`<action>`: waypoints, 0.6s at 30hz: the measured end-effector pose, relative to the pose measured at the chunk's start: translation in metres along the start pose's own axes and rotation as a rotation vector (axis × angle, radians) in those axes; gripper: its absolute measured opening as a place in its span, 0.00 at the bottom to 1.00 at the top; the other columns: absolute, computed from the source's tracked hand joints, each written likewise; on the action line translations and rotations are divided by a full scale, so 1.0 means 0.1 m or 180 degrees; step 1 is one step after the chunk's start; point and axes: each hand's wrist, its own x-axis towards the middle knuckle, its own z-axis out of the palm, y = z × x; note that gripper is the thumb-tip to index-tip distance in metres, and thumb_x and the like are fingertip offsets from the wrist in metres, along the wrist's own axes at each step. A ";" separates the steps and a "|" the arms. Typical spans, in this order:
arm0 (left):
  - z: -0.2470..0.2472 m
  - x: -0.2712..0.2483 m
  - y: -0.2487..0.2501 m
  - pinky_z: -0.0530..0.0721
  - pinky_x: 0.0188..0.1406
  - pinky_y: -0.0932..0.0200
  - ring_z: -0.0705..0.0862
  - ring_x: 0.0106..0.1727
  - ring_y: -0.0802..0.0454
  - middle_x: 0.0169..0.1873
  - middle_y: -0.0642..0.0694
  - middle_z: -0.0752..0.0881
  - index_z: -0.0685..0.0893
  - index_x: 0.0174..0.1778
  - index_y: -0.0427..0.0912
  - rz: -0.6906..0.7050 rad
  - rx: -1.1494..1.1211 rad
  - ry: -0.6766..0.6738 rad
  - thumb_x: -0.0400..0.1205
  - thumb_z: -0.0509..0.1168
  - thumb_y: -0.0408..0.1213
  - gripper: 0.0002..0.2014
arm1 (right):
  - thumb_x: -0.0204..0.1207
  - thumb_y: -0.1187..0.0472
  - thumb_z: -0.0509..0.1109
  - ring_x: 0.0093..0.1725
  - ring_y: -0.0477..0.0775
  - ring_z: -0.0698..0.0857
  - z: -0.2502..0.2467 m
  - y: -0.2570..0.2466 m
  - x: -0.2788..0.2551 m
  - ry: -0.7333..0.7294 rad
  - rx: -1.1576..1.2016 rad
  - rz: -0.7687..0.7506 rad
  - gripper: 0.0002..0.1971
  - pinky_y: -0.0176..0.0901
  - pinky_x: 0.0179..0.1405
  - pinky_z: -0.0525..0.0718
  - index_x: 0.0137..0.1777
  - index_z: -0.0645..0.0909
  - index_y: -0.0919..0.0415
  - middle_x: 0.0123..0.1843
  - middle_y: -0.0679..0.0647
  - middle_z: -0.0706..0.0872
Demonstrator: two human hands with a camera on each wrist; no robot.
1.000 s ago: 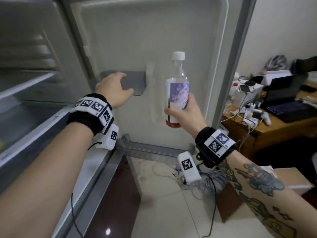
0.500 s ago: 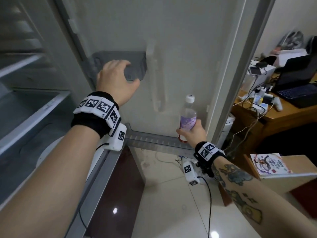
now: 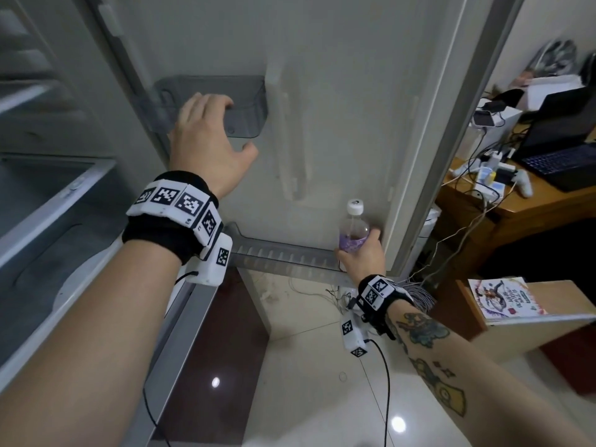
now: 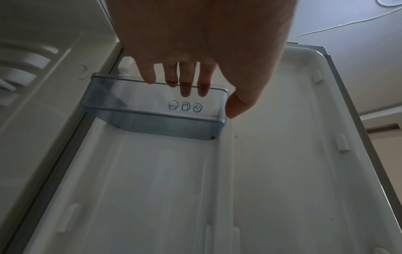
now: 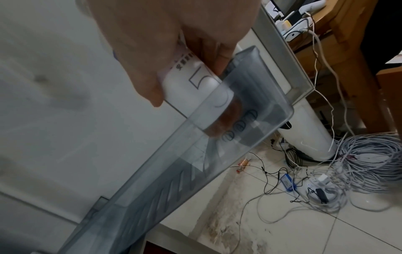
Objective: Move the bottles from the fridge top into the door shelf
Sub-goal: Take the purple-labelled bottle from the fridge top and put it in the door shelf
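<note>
A clear bottle [image 3: 353,232] with a white cap, a purple label and reddish liquid stands upright at the right end of the lower door shelf [image 3: 283,256]. Its base is inside the shelf. My right hand [image 3: 362,258] grips it around the label. The right wrist view shows the bottle [image 5: 195,86] bottom behind the translucent shelf wall [image 5: 217,154], with my right hand [image 5: 163,34] wrapped round it. My left hand [image 3: 213,127] holds the small upper door bin [image 3: 248,124]. In the left wrist view its fingers [image 4: 185,82] hook over the bin [image 4: 152,118] rim and the thumb lies outside.
The open fridge interior [image 3: 48,204] with its shelves is at the left. Right of the door stand a wooden desk [image 3: 503,214] with a laptop [image 3: 564,150] and a wooden box with a book [image 3: 503,301]. A cable coil [image 5: 365,158] and a power strip [image 5: 315,187] lie on the tiled floor.
My right hand has brought the bottle down from mid-door height into the right end of the lower door shelf. My left hand has stayed on the upper bin.
</note>
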 end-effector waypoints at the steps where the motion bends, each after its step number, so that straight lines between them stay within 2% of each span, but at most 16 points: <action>1: 0.01 0.00 -0.01 0.64 0.77 0.49 0.67 0.76 0.40 0.65 0.42 0.79 0.76 0.65 0.40 0.0016 -0.0008 0.0018 0.71 0.67 0.44 0.26 | 0.60 0.56 0.80 0.55 0.68 0.85 0.00 0.01 -0.01 0.0012 -0.0028 -0.0022 0.32 0.59 0.53 0.86 0.59 0.68 0.63 0.55 0.63 0.85; 5: 0.01 0.00 -0.02 0.64 0.77 0.51 0.67 0.76 0.40 0.65 0.41 0.79 0.75 0.65 0.39 0.0004 -0.0011 0.0062 0.70 0.67 0.44 0.26 | 0.61 0.55 0.78 0.55 0.67 0.85 0.00 0.03 -0.12 0.0231 -0.0149 -0.0099 0.34 0.58 0.51 0.86 0.65 0.66 0.60 0.56 0.60 0.84; 8: 0.00 0.00 0.01 0.64 0.77 0.51 0.67 0.76 0.40 0.66 0.40 0.79 0.75 0.65 0.39 0.0006 -0.0017 0.0052 0.70 0.67 0.44 0.27 | 0.64 0.56 0.79 0.58 0.68 0.83 0.00 0.01 -0.17 0.0455 -0.0253 -0.0261 0.36 0.57 0.56 0.83 0.68 0.68 0.65 0.60 0.63 0.82; 14: -0.02 -0.01 0.04 0.63 0.77 0.51 0.65 0.77 0.40 0.67 0.40 0.78 0.74 0.66 0.38 -0.0023 -0.0004 0.0029 0.71 0.68 0.42 0.27 | 0.62 0.57 0.79 0.62 0.67 0.81 -0.04 -0.07 -0.19 0.0450 -0.0230 -0.0257 0.37 0.58 0.62 0.81 0.70 0.68 0.66 0.63 0.62 0.80; 18: -0.05 0.00 0.04 0.64 0.76 0.50 0.65 0.77 0.39 0.67 0.40 0.78 0.74 0.65 0.39 -0.0020 0.0034 -0.0032 0.70 0.67 0.42 0.27 | 0.61 0.53 0.82 0.64 0.65 0.80 -0.11 -0.13 -0.21 0.0442 -0.0232 -0.0342 0.40 0.58 0.64 0.79 0.70 0.68 0.64 0.64 0.61 0.81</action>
